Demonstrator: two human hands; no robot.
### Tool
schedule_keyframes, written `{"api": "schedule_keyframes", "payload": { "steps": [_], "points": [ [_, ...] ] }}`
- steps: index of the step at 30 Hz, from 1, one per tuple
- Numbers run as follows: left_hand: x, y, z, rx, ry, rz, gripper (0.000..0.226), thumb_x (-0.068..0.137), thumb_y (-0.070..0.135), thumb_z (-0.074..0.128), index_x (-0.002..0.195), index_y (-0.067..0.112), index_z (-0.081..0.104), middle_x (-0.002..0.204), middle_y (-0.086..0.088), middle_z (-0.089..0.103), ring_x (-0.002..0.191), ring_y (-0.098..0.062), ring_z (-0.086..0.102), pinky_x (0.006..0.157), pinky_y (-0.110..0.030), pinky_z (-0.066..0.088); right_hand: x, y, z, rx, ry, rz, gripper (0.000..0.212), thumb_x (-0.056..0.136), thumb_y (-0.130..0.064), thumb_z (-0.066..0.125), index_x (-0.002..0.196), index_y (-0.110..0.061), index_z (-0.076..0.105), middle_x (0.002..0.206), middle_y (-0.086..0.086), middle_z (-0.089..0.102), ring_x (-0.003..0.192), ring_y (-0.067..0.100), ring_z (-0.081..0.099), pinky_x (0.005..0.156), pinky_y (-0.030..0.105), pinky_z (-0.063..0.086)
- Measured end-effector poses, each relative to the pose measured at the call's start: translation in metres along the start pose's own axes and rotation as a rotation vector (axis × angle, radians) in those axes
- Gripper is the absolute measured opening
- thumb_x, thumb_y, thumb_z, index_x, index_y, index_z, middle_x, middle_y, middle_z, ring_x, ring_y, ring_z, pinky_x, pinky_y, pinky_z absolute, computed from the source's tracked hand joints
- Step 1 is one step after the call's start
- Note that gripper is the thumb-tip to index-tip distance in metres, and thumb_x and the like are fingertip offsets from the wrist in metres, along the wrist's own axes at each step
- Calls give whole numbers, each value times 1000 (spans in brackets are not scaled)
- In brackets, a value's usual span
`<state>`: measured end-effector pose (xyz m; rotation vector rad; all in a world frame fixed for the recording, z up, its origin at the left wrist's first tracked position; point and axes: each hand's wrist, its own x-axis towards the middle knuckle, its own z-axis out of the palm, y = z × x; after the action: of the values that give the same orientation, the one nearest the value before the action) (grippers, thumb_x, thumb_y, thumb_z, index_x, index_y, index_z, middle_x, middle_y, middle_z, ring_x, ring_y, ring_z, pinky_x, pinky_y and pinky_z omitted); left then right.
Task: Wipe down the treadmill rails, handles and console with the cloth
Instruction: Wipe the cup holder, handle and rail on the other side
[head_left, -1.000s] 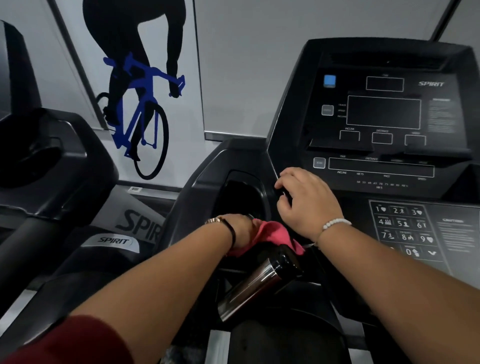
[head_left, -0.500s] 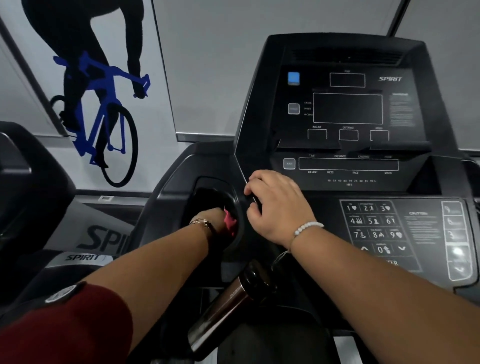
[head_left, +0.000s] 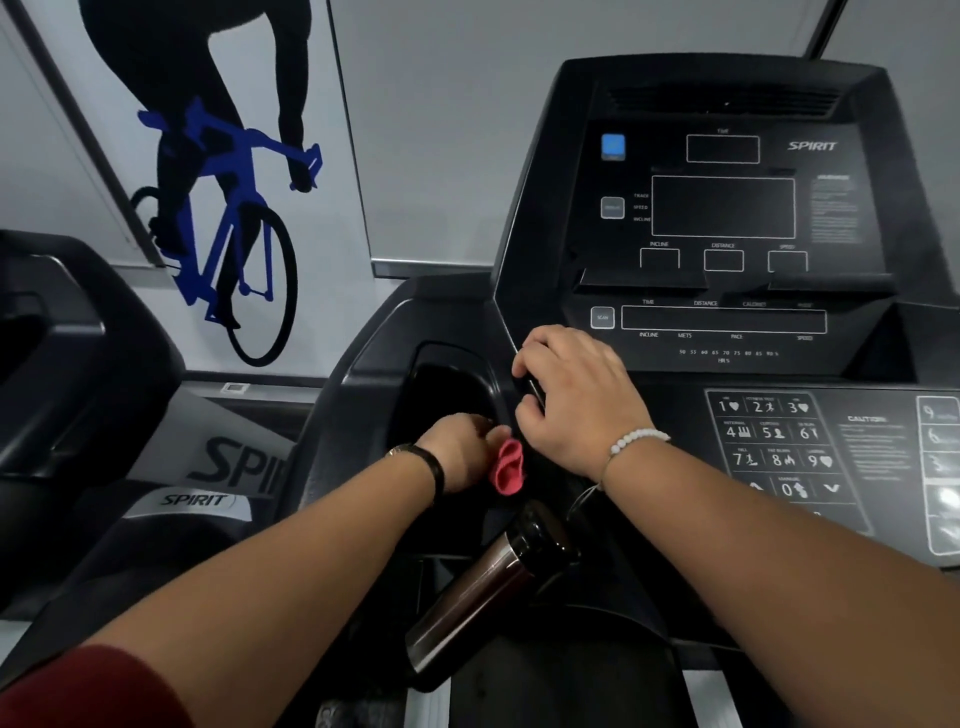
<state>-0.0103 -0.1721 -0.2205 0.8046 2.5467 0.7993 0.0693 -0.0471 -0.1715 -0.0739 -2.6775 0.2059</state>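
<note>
Layout from my feed: console (head_left: 727, 208) fills the upper right, with the keypad (head_left: 774, 447) below it, nearer me. The cup-holder recess (head_left: 447, 384) sits just left of the console's lower edge. Left hand (head_left: 457, 452) is at the recess's near rim, and the cloth (head_left: 508, 467) it pinches sticks out on its right side. Right hand (head_left: 576, 400) is just right of the cloth, gripping the console's lower-left edge, between recess and keypad. Flask (head_left: 483, 592) is tilted below both hands, between the forearms, cap end toward the cloth. I can't tell what it rests on. Second treadmill (head_left: 78, 364) stands far left. Cyclist poster (head_left: 218, 182) hangs on the wall behind, left of the console.
</note>
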Motion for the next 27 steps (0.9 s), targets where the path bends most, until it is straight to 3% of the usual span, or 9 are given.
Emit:
{"api": "schedule_keyframes", "payload": {
  "steps": [2, 5, 8, 12, 16, 18, 21, 24, 27],
  "points": [
    [-16, -7, 5, 80, -96, 131, 28, 99, 31, 42, 109, 12, 60, 102, -8, 63, 89, -7, 63, 79, -20, 46, -1, 1, 0, -3, 3, 2, 20, 75, -23, 55, 95, -23, 58, 107, -10, 50, 109, 12, 46, 103, 32, 30],
    [-31, -28, -2, 385, 15, 189, 41, 99, 32, 35, 138, 23, 44, 140, 4, 47, 124, -9, 44, 103, -23, 30, -1, 0, 1, -4, 12, 0, 20, 76, -22, 55, 95, -22, 59, 106, -9, 51, 108, 13, 48, 102, 33, 32],
    [-29, -23, -1, 480, -64, 215, 42, 97, 28, 35, 137, 21, 44, 137, -1, 50, 123, -16, 46, 103, -29, 30, 0, 0, 1, -2, 10, -1, 21, 75, -22, 55, 96, -22, 59, 107, -9, 51, 109, 13, 47, 102, 33, 31],
    [-12, 7, 10, -107, 79, 55, 25, 94, 13, 48, 116, 9, 57, 109, -13, 65, 101, -28, 61, 87, -32, 47, 0, 1, 1, -8, 1, 2, 22, 75, -23, 54, 97, -24, 57, 108, -10, 49, 110, 12, 44, 103, 30, 29],
    [-15, 20, 9, -794, 70, -120, 25, 90, 3, 52, 87, 28, 56, 91, -6, 66, 91, -27, 65, 86, -41, 52, 1, 2, 1, -5, -11, 2, 23, 75, -25, 54, 97, -25, 56, 109, -11, 48, 112, 11, 42, 105, 30, 26],
    [-22, 10, 7, -590, 22, -33, 18, 92, 6, 54, 99, 22, 58, 103, -2, 64, 105, -21, 60, 97, -37, 47, 1, 2, 1, -5, -16, -1, 23, 75, -25, 54, 98, -25, 56, 109, -11, 47, 112, 11, 42, 105, 31, 26],
    [-33, -12, -8, -46, -85, 67, 42, 89, 26, 62, 130, 24, 53, 121, 10, 59, 116, -8, 53, 102, -22, 38, 1, 2, 1, 2, -19, 0, 23, 76, -24, 54, 99, -24, 57, 109, -11, 48, 113, 12, 43, 105, 31, 26],
    [-42, -20, -34, 351, -174, 114, 27, 86, 32, 59, 113, 27, 64, 101, 6, 67, 97, -13, 61, 84, -27, 48, 0, 1, 0, -1, -19, 3, 23, 77, -23, 54, 100, -24, 57, 110, -11, 48, 113, 12, 43, 105, 30, 26],
    [-33, -13, -41, 580, -186, 42, 27, 90, 32, 50, 110, 19, 62, 106, -4, 65, 101, -24, 60, 81, -29, 47, -1, 1, -1, 3, -20, 5, 23, 77, -22, 55, 100, -24, 58, 110, -11, 49, 112, 11, 43, 105, 29, 25]
  ]
}}
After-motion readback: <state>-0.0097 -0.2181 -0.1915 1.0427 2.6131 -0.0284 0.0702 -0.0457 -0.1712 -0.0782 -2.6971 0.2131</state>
